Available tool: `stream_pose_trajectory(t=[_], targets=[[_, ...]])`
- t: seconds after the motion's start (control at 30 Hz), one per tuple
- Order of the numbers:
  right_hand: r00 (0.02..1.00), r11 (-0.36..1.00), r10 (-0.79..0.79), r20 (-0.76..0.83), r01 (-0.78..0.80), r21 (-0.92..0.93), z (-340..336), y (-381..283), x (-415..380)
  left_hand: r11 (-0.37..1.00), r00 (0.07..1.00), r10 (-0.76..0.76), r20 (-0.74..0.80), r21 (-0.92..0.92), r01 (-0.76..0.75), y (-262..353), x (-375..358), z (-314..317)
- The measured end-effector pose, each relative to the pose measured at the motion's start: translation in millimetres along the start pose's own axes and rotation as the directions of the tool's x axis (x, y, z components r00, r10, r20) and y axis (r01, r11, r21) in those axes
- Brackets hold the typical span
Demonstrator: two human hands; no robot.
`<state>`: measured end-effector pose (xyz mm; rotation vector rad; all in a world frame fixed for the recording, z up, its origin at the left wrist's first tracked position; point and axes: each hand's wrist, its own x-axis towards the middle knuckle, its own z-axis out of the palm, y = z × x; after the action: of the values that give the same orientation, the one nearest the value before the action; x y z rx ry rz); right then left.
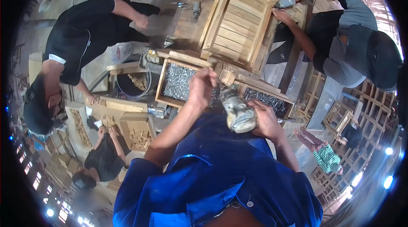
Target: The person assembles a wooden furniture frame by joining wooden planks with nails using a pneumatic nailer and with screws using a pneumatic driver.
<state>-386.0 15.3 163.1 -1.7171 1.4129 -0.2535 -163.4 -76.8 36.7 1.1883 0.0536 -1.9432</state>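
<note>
My left hand [202,86] is over the right edge of a wooden box of metal screws [177,81], its fingers curled together; whatever they may hold is too small to make out. My right hand [264,120] is wrapped round the side of a worn power tool [238,113], which is held in front of my blue clothing. A second box of darker screws [267,101] lies just beyond the tool. Past both boxes a slatted wooden frame [240,21] rests on the workbench.
At the right a co-worker [355,44] holds another tool [285,2] against the frame's edge. Another person [80,36] bends over at the left, near a round bucket [132,83]. A tool [196,9] lies on the bench, left of the frame. Cardboard boxes with wood pieces [139,135] stand lower left.
</note>
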Motion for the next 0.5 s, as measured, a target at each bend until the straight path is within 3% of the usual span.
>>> stream_pose_trajectory(t=[0.03,0.07,0.1,0.13,0.17,0.2,0.27,0.3,0.33,0.4,0.43,0.47,0.5], targets=[[0.999,0.999,0.040,0.002,-0.040,0.017,-8,-12,-2,0.983,0.977,0.165,-0.135,0.102,-0.152,7,0,-5],[0.999,0.999,0.045,0.011,-0.046,0.017,-9,-14,-9,0.855,0.905,0.425,-0.027,0.340,-0.392,12,4,-30],[0.983,0.979,0.182,-0.008,-0.180,0.101,-11,-13,-20,0.692,0.852,0.515,0.091,0.543,-0.476,20,6,-60],[0.947,0.932,0.320,-0.021,-0.311,0.185,-13,-11,-34,0.469,0.829,0.542,0.141,0.767,-0.437,27,5,-81],[0.949,0.980,0.177,-0.260,-0.195,-0.047,-3,0,-58,0.063,0.766,0.602,0.225,0.943,-0.326,26,7,-105],[0.947,0.978,0.184,-0.263,-0.204,-0.052,4,16,-76,-0.072,0.840,0.506,0.195,0.980,-0.184,29,4,-117],[0.846,0.934,0.335,-0.415,-0.356,0.027,15,40,-103,-0.277,0.803,0.467,0.370,0.924,-0.265,17,12,-143],[0.800,0.866,0.499,-0.335,-0.474,0.159,-2,14,-102,-0.424,0.772,0.453,0.446,0.870,-0.254,14,7,-142],[0.793,0.861,0.507,-0.339,-0.481,0.163,4,19,-115,-0.462,0.762,0.462,0.454,0.857,-0.230,10,4,-140],[0.628,0.719,0.655,-0.421,-0.688,0.092,17,31,-145,-0.497,0.645,0.546,0.535,0.827,-0.264,-6,-6,-123],[0.636,0.742,0.670,-0.383,-0.598,0.304,14,31,-152,-0.508,0.680,0.487,0.548,0.811,-0.290,-16,-12,-112],[0.616,0.731,0.681,-0.397,-0.608,0.311,16,35,-164,-0.510,0.679,0.470,0.565,0.801,-0.314,-34,-15,-105],[0.590,0.701,0.713,-0.378,-0.589,0.403,22,42,-177,-0.387,0.742,0.387,0.547,0.827,-0.408,-56,-19,-97]])
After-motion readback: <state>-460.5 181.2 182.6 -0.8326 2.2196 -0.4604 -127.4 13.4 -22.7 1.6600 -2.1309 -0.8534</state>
